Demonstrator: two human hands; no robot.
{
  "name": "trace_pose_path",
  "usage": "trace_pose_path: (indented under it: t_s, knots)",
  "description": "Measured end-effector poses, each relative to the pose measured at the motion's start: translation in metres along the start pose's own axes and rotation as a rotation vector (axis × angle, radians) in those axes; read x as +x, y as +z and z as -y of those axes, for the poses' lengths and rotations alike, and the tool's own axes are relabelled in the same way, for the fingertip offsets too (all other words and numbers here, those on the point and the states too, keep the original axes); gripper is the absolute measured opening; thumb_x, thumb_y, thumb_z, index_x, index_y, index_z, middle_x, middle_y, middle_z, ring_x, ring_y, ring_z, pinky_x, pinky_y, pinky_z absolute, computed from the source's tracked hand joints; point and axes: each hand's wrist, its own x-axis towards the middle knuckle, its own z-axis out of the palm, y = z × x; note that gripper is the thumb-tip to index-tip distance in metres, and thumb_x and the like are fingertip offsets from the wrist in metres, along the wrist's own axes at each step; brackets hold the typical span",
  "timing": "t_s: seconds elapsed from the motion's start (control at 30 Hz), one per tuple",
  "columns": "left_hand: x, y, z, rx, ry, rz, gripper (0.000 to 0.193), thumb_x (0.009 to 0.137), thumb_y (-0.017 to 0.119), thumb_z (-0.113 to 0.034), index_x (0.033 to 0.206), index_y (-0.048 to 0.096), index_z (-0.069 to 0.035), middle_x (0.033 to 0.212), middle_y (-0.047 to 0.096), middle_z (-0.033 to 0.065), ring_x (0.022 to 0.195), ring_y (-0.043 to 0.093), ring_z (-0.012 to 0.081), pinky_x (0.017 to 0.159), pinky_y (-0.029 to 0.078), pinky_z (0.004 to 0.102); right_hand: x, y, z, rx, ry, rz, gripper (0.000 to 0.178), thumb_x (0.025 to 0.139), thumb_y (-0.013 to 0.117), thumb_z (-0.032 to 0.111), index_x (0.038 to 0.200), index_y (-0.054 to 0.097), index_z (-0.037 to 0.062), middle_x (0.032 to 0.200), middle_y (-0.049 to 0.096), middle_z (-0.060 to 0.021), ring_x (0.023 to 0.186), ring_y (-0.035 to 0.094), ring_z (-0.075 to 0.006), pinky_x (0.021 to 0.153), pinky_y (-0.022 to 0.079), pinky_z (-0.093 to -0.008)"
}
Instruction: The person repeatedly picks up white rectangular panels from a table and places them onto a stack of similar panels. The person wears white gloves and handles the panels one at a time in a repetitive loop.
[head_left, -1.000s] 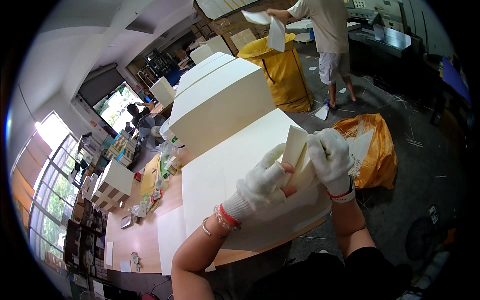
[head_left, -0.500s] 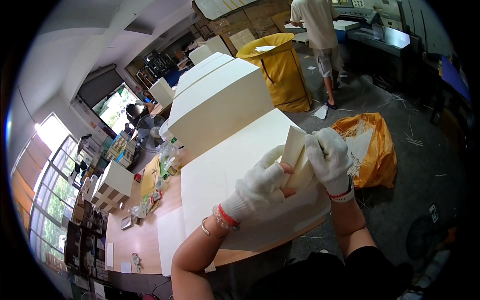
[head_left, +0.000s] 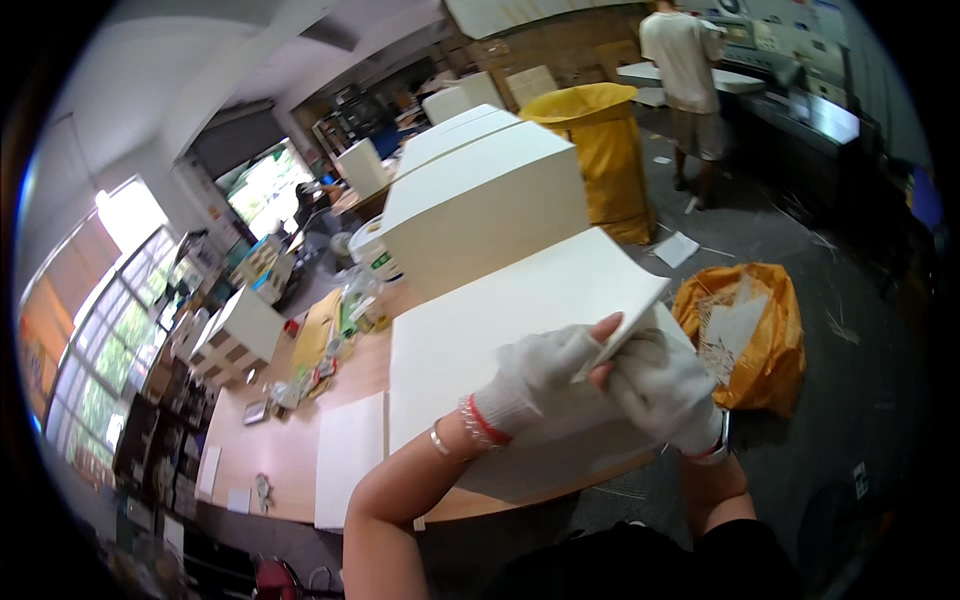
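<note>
Large white paper sheets point(head_left: 470, 340) lie in a stack on the wooden table in front of me, their right corner bent upward. My left hand point(head_left: 545, 372), in a white knit glove with bare fingertips showing, is closed on the lifted edge of the sheets. Close beside it, my right hand point(head_left: 660, 388), also gloved, is curled round the same raised corner from the right. Its fingertips are partly hidden behind the paper, and the glove is somewhat blurred.
Tall white paper stacks point(head_left: 490, 205) stand behind the sheets. A smaller pile point(head_left: 352, 455) lies left on the table point(head_left: 285, 455), near plastic bags point(head_left: 360, 300). Right, an orange sack point(head_left: 780, 375) of scraps sits on the floor. Beyond are a yellow bag point(head_left: 610, 165) and a person point(head_left: 682, 65) at a machine.
My right hand has moved down and closer to my left, and the paper corner now bends up above both hands. My view has shifted; the distant person has turned and stepped toward the machine.
</note>
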Motion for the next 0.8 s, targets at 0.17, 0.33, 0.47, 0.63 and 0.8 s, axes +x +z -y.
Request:
trace_pose_path:
  t_s: [0.17, 0.33, 0.47, 0.63, 0.8]
  knots:
    - [-0.011, 0.02, -0.009, 0.312, 0.115, -0.034, 0.048, 0.08, 0.071, -0.031, 0.12, 0.06, -0.005, 0.088, 0.063, 0.007, 0.073, 0.065, 0.025, 0.064, 0.052, 0.0357, -0.006, -0.002, 0.015, -0.001, 0.126, 0.119, 0.014, 0.079, 0.067, 0.01, 0.089, 0.067, 0.0, 0.086, 0.065, -0.0166, 0.081, 0.063, -0.0345, 0.072, 0.05, -0.0428]
    - [-0.011, 0.018, -0.008, 0.293, 0.062, 0.022, 0.044, 0.086, 0.061, -0.027, 0.123, 0.054, -0.005, 0.106, 0.06, 0.0116, 0.09, 0.063, 0.0279, 0.072, 0.052, 0.0371, -0.009, 0.007, 0.014, 0.009, 0.245, 0.152, 0.015, 0.082, 0.064, 0.006, 0.095, 0.066, -0.0014, 0.091, 0.066, -0.0167, 0.083, 0.064, -0.0355, 0.075, 0.052, -0.0419]
    - [-0.011, -0.025, 0.016, 0.249, -0.105, -0.097, 0.056, 0.089, 0.059, -0.012, 0.143, 0.043, -0.011, 0.091, 0.061, 0.0122, 0.069, 0.059, 0.0266, 0.061, 0.049, 0.038, -0.004, 0.01, 0.01, 0.134, 0.162, 0.084, 0.014, 0.082, 0.061, 0.002, 0.095, 0.064, -0.0046, 0.096, 0.067, -0.0177, 0.088, 0.065, -0.0342, 0.079, 0.052, -0.0402]
    - [-0.026, -0.141, 0.013, -0.259, -0.272, -0.607, 0.061, 0.08, 0.056, 0.011, 0.138, 0.047, -0.004, 0.109, 0.062, 0.0089, 0.094, 0.062, 0.0163, 0.081, 0.054, 0.0306, 0.0, 0.007, 0.021, 0.002, 0.263, 0.17, 0.015, 0.084, 0.06, 0.001, 0.096, 0.066, -0.0048, 0.101, 0.067, -0.0182, 0.092, 0.066, -0.0297, 0.081, 0.052, -0.0361]
    - [-0.095, -0.196, 0.034, -0.346, -0.145, -1.016, 0.058, 0.08, 0.051, 0.004, 0.136, 0.044, -0.002, 0.109, 0.058, 0.0061, 0.096, 0.059, 0.0145, 0.083, 0.053, 0.029, 0.028, 0.077, 0.112, 0.395, -0.185, 0.192, 0.028, 0.084, 0.07, 0.013, 0.108, 0.063, 0.0019, 0.106, 0.066, -0.0168, 0.094, 0.064, -0.0361, 0.088, 0.053, -0.0424]
